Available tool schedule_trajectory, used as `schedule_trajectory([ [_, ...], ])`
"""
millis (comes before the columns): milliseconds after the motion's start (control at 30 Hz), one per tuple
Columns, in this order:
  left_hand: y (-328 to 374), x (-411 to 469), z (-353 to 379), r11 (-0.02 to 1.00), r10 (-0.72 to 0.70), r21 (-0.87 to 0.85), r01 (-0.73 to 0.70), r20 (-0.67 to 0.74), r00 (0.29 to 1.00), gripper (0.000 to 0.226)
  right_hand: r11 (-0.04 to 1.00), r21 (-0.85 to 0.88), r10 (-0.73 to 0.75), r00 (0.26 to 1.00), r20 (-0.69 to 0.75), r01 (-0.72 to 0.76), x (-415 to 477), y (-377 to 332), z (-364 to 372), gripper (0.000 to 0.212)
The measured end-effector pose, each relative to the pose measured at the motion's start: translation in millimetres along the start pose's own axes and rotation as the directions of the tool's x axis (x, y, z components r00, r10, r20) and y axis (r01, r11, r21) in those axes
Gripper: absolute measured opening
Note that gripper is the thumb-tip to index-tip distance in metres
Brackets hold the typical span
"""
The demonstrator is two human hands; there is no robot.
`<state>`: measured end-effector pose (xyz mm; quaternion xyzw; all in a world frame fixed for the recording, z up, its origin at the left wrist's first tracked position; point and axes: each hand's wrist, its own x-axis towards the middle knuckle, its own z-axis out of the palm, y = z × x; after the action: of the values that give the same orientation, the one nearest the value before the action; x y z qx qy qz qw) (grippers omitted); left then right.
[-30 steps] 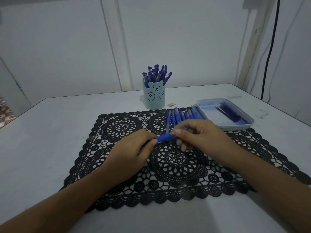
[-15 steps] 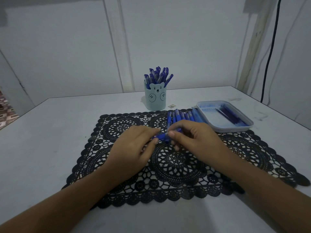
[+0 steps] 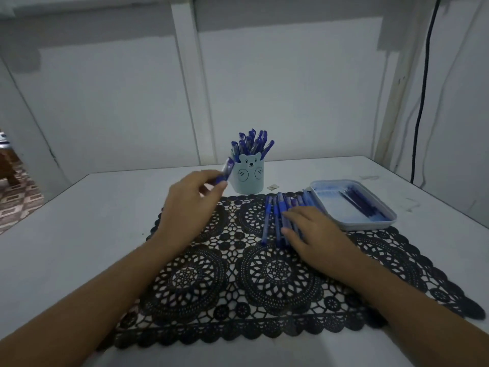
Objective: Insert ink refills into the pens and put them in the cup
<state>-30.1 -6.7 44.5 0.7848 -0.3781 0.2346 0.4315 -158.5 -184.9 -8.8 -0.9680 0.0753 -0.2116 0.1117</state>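
Pinching a blue pen in my left hand, I hold it tilted just left of the bear cup, which is full of pens. My right hand rests, fingers loosely straight, on the row of pens on the black lace mat, beside the tray of refills on the white bench.
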Motion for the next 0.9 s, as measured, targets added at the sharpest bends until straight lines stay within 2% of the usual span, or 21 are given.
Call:
schedule_trajectory([
  [67,3.2,38.0,-2.2,0.984,-0.122,-0.136,0.114,-0.056,0.991,0.018,0.998,-0.055,0.04,0.985,0.166,-0.031,1.0,3.3,6.1,0.051],
  [100,2.7,59.9,-2.1,0.971,-0.151,-0.2,0.133,-0.079,0.985,0.015,0.997,-0.061,0.05,0.978,0.204,-0.038,1.0,3.4,7.4,0.051],
  [167,2.2,103.2,0.2,0.947,-0.179,-0.289,0.139,-0.115,0.977,0.01,0.997,-0.056,0.059,0.975,0.216,-0.048,1.6,3.4,7.6,0.051],
  [233,1.5,138.8,7.5,0.943,-0.181,-0.306,0.134,-0.131,0.975,0.012,0.997,-0.056,0.058,0.974,0.217,-0.047,1.3,3.5,7.3,0.051],
  [433,5.5,177.1,44.1,0.993,-0.049,-0.108,0.04,-0.077,0.996,0.049,0.997,-0.065,0.062,0.973,0.224,-0.048,2.2,6.1,10.5,0.052],
  [733,-17.4,169.3,90.2,0.988,-0.14,0.095,0.123,0.206,0.968,0.025,0.998,-0.051,0.038,0.979,0.2,-0.028,0.5,6.8,10.9,0.051],
  [900,-18.0,164.9,87.5,0.981,-0.193,0.079,0.177,0.302,0.933,0.036,0.999,-0.042,0.034,0.981,0.193,-0.026,0.4,6.6,11.2,0.051],
])
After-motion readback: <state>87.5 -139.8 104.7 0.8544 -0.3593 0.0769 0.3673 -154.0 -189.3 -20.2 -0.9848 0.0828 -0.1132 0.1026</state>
